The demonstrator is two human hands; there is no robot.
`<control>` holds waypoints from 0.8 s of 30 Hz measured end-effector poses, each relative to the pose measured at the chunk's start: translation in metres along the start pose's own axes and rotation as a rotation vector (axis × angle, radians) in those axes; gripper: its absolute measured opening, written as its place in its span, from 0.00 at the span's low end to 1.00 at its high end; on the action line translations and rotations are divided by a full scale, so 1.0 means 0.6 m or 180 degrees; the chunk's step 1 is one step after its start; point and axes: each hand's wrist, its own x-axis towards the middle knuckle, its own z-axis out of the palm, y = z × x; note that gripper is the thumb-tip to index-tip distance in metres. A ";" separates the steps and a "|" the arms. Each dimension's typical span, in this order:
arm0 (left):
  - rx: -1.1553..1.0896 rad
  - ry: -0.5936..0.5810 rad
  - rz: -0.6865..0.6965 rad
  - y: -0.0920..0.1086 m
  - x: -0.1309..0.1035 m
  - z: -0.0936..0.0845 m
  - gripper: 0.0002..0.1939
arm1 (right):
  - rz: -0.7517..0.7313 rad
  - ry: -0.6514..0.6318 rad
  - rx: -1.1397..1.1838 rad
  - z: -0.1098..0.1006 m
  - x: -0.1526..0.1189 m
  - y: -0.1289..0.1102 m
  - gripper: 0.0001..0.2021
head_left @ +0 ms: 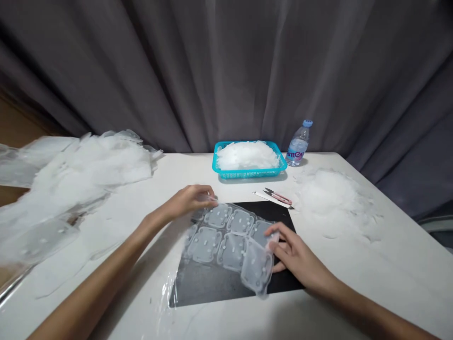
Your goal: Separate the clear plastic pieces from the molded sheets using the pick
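Observation:
A clear, flexible plastic sheet (pixel 231 250) of molded rounded-square pieces spans the space between my hands, above a black mat (pixel 208 285). My left hand (pixel 194 198) pinches the sheet's far left edge, fingers closed. At the sheet's right end, my right hand (pixel 292 252) grips it between thumb and fingers. One rounded-square piece (pixel 257 267) near that hand hangs tilted toward me, overlapping the others. Whether it is still joined to the sheet I cannot tell.
Behind the mat stands a turquoise basket (pixel 251 174) heaped with translucent pieces (pixel 247 156), beside a water bottle (pixel 297 145). Pink-handled thread snips (pixel 279 196) lie on a pen-like white tool (pixel 271 199). Plastic sheets (pixel 88 170) pile up left; translucent scraps (pixel 332 198) lie right.

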 end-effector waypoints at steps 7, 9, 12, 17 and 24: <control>0.1351 0.1313 -0.0212 0.088 -0.015 0.087 0.20 | 0.0515 -0.0042 -0.0059 0.040 -0.029 0.042 0.34; 0.1608 0.1018 -0.0383 0.099 -0.039 0.111 0.27 | 0.0695 -0.0373 -0.0064 0.057 -0.041 0.053 0.34; 0.1423 0.0612 0.0025 0.087 -0.066 0.136 0.29 | 0.0703 -0.1057 -0.0273 0.066 -0.049 0.057 0.31; 0.0953 0.0678 0.0194 0.056 -0.069 0.156 0.38 | 0.0857 -0.2420 -0.0547 0.021 -0.023 -0.007 0.39; 0.0904 0.0366 0.0557 0.081 -0.076 0.160 0.44 | -0.1622 0.0276 -0.3218 -0.077 0.079 -0.093 0.22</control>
